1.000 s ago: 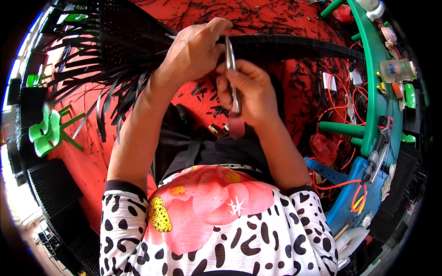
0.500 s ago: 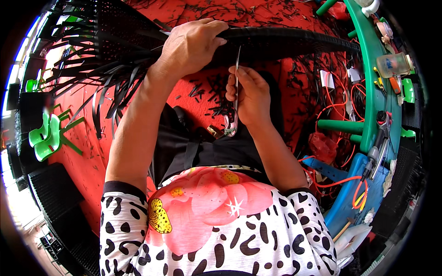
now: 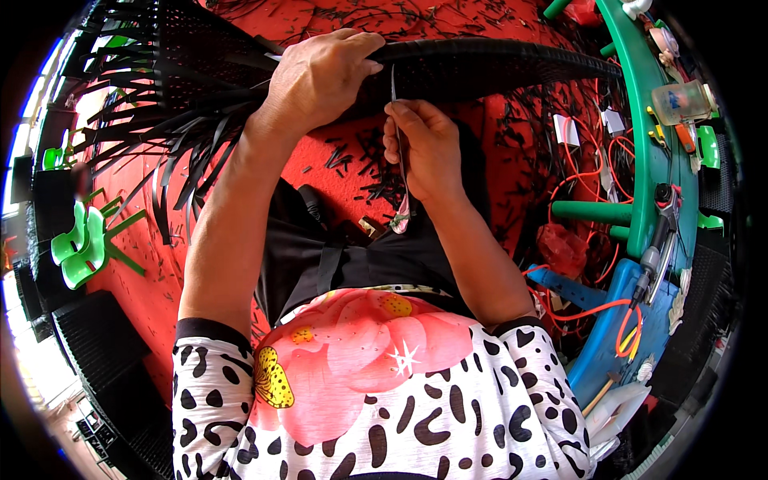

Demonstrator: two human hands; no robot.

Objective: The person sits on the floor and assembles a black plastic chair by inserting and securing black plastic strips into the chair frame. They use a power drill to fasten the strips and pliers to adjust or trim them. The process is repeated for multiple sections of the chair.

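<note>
My left hand (image 3: 322,78) is closed over the upper edge of a black woven panel (image 3: 504,64), its fingers bent over the rim. Long loose black strips (image 3: 180,132) fan out from the panel's left part. My right hand (image 3: 428,144) pinches a thin metal tool (image 3: 402,212) just below the edge, to the right of my left hand. The tool's narrow tip points up against the dark weave; I cannot tell whether it passes into it. Its lower end, pinkish and wrapped, hangs below my fingers.
Black strip scraps litter the red floor (image 3: 240,24). On the right stand a green bench (image 3: 642,228) and a blue stool (image 3: 612,340) with a jar (image 3: 682,102), a power tool (image 3: 658,248) and an orange cord (image 3: 588,316). Green chairs (image 3: 84,248) stand at the left.
My right hand has shifted slightly up and left with the metal tool, whose tip is nearer my left hand. The left hand and panel edge have moved a little left.
</note>
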